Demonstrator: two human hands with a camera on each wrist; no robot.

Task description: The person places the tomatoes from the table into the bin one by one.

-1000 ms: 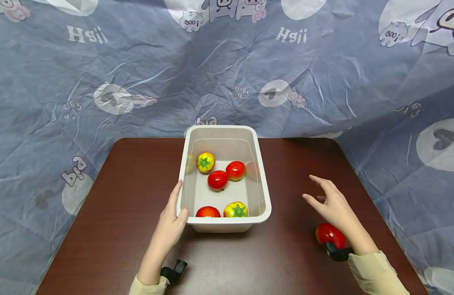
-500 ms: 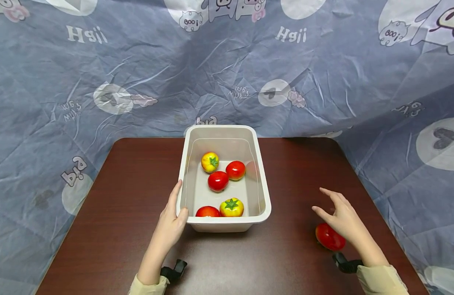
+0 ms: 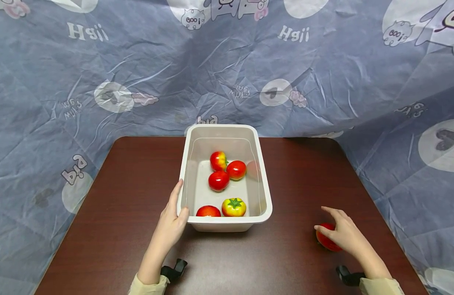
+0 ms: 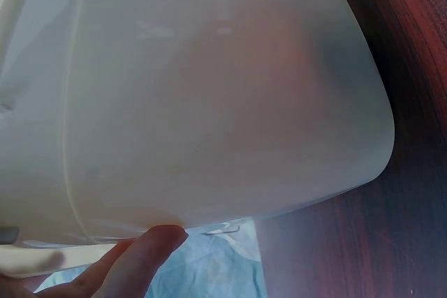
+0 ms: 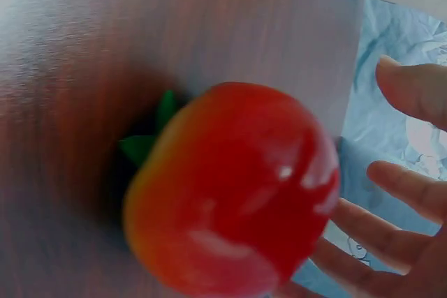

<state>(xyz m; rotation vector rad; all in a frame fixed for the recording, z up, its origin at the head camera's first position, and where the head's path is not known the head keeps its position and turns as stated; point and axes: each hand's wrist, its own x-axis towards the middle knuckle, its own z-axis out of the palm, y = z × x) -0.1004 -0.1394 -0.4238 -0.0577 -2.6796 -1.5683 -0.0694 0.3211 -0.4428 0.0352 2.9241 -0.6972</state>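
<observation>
A light grey plastic bin [image 3: 229, 220] stands on the table with several toy tomatoes inside, red ones and a yellow-red one [image 3: 234, 207] with a green star-shaped calyx. My left hand [image 3: 169, 221] holds its near left side, thumb at the rim and fingers along the outer wall; the left wrist view shows fingertips against the bin wall [image 4: 209, 116]. At the right, my right hand [image 3: 346, 235] hovers over another red tomato [image 3: 327, 244], partly hiding it. In the right wrist view this tomato [image 5: 237, 193] lies on its side, with spread fingers and thumb beyond it.
The dark brown wooden table [image 3: 149, 164] has rounded far corners. Behind it hangs a blue-grey printed cloth [image 3: 212, 61], which also runs along the right side. Black straps [image 3: 174, 270] sit at both wrists.
My right hand has come down and toward me, onto the loose tomato. Inside the bin, the far yellow tomato has rolled right against the red ones; the near yellow one has shifted slightly.
</observation>
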